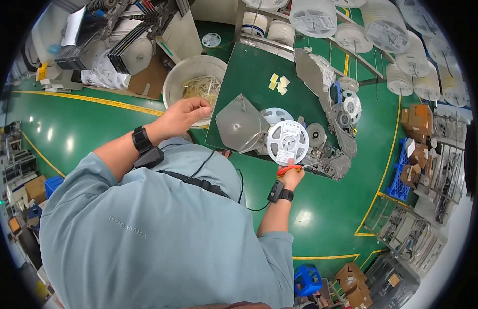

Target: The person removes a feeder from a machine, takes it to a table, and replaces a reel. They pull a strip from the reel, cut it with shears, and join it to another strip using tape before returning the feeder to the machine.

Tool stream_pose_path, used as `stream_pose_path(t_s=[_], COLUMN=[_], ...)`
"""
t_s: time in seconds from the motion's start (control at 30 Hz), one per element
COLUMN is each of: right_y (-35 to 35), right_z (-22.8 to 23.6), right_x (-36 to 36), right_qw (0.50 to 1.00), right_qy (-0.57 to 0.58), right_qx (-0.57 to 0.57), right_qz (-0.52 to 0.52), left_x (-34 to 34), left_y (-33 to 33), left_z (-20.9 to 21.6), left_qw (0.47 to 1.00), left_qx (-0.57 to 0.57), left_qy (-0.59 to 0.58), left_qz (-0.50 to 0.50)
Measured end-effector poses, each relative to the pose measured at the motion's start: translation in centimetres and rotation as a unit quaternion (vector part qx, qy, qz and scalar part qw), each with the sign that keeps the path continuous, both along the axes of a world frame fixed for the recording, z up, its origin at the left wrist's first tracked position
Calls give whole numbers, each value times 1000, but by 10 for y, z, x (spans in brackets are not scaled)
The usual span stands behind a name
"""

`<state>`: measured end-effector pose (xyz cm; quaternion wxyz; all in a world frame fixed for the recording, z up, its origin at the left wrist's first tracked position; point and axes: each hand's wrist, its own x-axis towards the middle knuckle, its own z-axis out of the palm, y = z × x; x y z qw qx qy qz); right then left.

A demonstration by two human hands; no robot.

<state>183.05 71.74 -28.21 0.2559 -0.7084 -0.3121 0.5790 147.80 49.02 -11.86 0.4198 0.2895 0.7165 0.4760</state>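
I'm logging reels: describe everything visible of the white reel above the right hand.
The white, plastic-looking reel is round, with cut-outs around its hub and printed labels above and below. Its face is toward the camera, by the green table's near edge; the right hand appears to touch its lower rim.

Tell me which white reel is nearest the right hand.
The front reel, bearing two labels, right at the right hand. It partly covers the rear reel; the rack reels hang farther away.
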Motion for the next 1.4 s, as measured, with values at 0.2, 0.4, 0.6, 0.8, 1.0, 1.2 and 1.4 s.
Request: stream_pose_path(t_s=[0.2, 0.4, 0.6, 0.8, 1.0, 1.2, 1.4], right_y=[-2, -16, -67, -147, -235, -256, -268], right_z=[5, 75, 150, 183, 203, 241, 269], right_x=[2, -24, -90, -194, -311, -379, -399], right_qw=[992, 975, 883, 770, 743, 688, 662], right_qy=[90, 106, 44, 69, 143, 96, 81], right_qx=[89, 197, 421, 534, 525, 530, 504], right_qz=[-30, -16, 204, 342, 391, 486, 548], left_x=[-1, -24, -66, -151, -231, -291, -301], left_y=[-2, -14, -32, -59, -112, -146, -166], left_z=[12, 30, 40, 51, 77, 94, 117], left_qw=[988, 995, 950, 912, 837, 784, 735], left_qx=[-75, -66, 136, 264, 342, 379, 349], left_qy=[111, 55, 263, 275, 306, 345, 432], left_qz=[-75, -51, -99, -150, -298, -351, -390])
